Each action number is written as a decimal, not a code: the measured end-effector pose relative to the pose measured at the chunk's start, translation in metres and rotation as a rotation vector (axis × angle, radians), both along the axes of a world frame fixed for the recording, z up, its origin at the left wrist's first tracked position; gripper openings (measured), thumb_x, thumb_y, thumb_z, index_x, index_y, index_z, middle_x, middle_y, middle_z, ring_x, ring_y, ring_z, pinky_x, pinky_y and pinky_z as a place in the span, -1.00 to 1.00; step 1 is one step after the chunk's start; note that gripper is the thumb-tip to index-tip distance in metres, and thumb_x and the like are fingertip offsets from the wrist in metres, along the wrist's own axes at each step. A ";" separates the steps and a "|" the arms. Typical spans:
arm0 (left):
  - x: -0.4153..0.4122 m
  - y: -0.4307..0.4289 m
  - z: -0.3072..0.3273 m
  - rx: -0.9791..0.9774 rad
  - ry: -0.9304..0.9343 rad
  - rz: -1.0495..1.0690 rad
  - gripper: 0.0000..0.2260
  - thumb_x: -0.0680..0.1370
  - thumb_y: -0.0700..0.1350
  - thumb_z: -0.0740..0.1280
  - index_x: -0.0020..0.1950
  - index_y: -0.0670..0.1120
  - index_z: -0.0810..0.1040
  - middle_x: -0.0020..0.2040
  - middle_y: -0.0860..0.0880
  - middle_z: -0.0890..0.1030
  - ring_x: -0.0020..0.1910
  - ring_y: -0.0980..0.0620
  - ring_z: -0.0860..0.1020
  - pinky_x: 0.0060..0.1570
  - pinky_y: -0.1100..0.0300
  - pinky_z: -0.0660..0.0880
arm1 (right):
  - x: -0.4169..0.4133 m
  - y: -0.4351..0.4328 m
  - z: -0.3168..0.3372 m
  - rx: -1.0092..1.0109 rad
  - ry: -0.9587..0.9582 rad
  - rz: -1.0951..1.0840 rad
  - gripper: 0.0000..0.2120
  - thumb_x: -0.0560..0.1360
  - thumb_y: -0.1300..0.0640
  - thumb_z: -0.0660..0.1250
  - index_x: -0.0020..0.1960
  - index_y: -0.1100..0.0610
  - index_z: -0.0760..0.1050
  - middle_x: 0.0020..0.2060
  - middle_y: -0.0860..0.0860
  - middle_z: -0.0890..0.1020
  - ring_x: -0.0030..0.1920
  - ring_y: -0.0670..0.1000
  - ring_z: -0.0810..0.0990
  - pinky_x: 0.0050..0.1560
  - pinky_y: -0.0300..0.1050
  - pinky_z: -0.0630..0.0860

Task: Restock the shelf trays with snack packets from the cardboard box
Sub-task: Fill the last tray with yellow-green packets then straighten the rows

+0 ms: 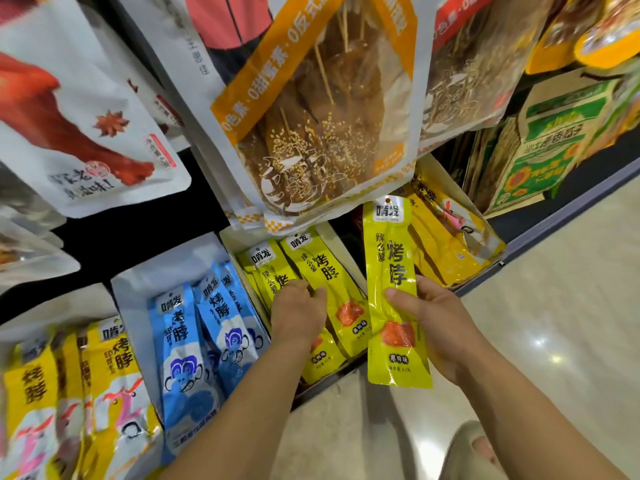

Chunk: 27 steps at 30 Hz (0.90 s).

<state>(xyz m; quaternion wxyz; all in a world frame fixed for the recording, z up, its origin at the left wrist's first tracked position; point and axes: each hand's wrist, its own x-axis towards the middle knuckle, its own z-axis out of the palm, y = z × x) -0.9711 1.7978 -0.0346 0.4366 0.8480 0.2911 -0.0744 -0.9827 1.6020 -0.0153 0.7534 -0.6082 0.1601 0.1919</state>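
Holding yellow packet (pixel 391 271) upright in right hand (pixel 433 317), left hand (pixel 298 306) curled around tray packets (pixel 325 268).

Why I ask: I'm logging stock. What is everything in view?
held packet: one, lime, in right hand
lime packets: several, lime, middle tray
blue packets: several, blue, left-middle tray
yellow packets: several, yellow, right tray
pink-print packets: several, yellow-white, far left
hanging bags: several, white and orange, up top
seed bags: several, green, upper right shelf
floor: one, beige, right
slipper: one, beige, bottom right
left hand: one, grips lime packets
right hand: one, holds held packet
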 end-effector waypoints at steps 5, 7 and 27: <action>-0.019 0.030 0.014 0.309 -0.218 0.137 -0.57 0.55 -0.04 0.42 0.37 -0.14 0.44 0.26 -0.16 0.40 0.26 -0.14 0.39 0.20 0.00 0.45 | 0.006 0.030 0.011 -0.070 -0.008 0.121 -0.80 0.53 0.22 0.44 0.14 0.07 0.65 -0.03 0.05 0.75 -0.02 0.13 0.74 0.04 0.15 0.66; -0.027 0.047 0.014 0.363 -0.182 0.170 -0.44 0.55 -0.07 0.43 0.48 -0.14 0.31 0.35 -0.18 0.31 0.35 -0.17 0.29 0.27 -0.03 0.38 | 0.010 0.046 0.010 -0.093 0.000 0.167 -0.81 0.52 0.22 0.45 0.12 0.07 0.66 -0.05 0.05 0.76 -0.03 0.13 0.74 0.06 0.15 0.66; -0.039 0.082 -0.006 0.028 -0.132 0.114 -0.46 0.61 -0.10 0.35 0.57 0.10 0.27 0.34 0.01 0.48 0.28 0.03 0.51 0.16 0.31 0.37 | 0.014 0.152 -0.033 -0.732 -0.131 0.397 -0.46 0.52 0.01 0.47 0.43 0.01 0.36 -0.02 0.00 0.59 -0.12 0.09 0.69 -0.05 0.10 0.66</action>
